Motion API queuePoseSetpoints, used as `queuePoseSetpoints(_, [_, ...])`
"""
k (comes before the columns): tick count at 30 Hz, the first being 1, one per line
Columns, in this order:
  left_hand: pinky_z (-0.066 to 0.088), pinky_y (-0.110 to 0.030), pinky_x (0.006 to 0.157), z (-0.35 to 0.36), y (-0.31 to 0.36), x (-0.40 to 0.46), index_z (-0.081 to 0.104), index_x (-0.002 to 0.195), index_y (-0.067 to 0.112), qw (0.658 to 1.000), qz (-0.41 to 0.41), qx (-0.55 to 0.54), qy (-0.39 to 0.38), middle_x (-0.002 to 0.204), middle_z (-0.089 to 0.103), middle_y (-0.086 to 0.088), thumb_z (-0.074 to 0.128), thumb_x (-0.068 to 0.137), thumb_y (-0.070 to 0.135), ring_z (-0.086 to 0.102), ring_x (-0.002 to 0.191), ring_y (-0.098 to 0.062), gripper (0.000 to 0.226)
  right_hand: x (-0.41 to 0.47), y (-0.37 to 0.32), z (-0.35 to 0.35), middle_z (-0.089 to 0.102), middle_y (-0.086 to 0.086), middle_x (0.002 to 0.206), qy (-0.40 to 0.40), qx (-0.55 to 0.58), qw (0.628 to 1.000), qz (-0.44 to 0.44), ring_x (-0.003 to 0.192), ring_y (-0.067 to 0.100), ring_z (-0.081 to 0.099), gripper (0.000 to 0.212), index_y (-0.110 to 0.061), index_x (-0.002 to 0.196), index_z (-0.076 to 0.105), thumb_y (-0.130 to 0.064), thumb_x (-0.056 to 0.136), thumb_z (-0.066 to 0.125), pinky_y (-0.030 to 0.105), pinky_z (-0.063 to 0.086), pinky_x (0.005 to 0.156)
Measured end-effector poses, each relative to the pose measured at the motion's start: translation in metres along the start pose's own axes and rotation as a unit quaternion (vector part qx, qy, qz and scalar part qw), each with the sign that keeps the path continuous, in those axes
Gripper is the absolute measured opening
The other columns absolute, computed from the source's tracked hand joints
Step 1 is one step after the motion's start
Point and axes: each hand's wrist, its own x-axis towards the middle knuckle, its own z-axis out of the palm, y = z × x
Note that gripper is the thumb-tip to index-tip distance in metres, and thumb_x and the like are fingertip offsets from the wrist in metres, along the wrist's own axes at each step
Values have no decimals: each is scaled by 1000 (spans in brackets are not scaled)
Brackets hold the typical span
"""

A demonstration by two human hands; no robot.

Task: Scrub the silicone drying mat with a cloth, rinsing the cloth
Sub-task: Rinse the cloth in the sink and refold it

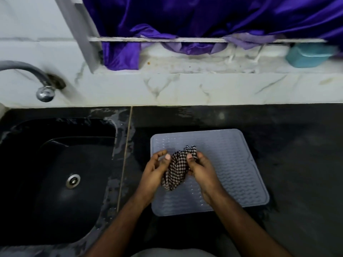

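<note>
A grey ribbed silicone drying mat (233,156) lies flat on the dark counter, right of the sink. Above its left half, a bunched black-and-white checked cloth (176,169) hangs between both hands. My left hand (156,171) grips the cloth's left side with curled fingers. My right hand (201,170) pinches the cloth's upper right part with thumb and fingers. The cloth's lower end dangles just over the mat; whether it touches the mat I cannot tell.
A black sink (61,175) with a metal drain (73,181) sits to the left, and its rim is wet. A chrome tap (43,90) juts from the marble wall above it. Purple fabric (185,21) hangs over a ledge holding a teal box (310,56).
</note>
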Motion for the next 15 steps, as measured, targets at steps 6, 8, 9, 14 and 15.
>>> queuePoseSetpoints(6, [56,-30,87,28,5,6,72,110,2,990,-82,-28,-113,112,74,-17,73,88,36,71,104,-24,40,12,1,-26,74,7,109,0,-94,994,-46,104,22,69,22,-13,120,66,-18,101,57,47,54,97])
queuePoseSetpoints(8, [58,-30,83,35,2,8,71,113,6,986,-100,-101,-92,118,73,-17,75,87,32,71,107,-26,37,16,2,-34,75,4,107,16,-117,990,-74,102,20,70,22,-15,120,66,-22,101,58,48,54,95])
queuePoseSetpoints(9, [58,-31,82,36,1,10,68,115,5,981,-104,-147,-72,120,72,-18,74,88,29,71,109,-27,36,18,4,-39,75,3,106,26,-124,988,-85,101,19,70,22,-17,120,66,-24,100,58,47,55,94])
queuePoseSetpoints(14, [58,-45,93,36,-4,15,59,116,6,995,-46,-85,16,119,72,-15,64,95,35,67,115,-32,36,22,14,-49,76,3,95,88,-75,992,-51,94,21,72,9,-16,103,69,-20,95,66,40,59,84])
queuePoseSetpoints(15, [56,-48,96,37,-6,16,59,112,8,998,-26,-34,35,115,72,-14,62,97,36,67,114,-31,32,22,16,-47,76,5,95,103,-54,993,-36,94,24,72,7,-15,100,69,-20,95,66,40,59,84])
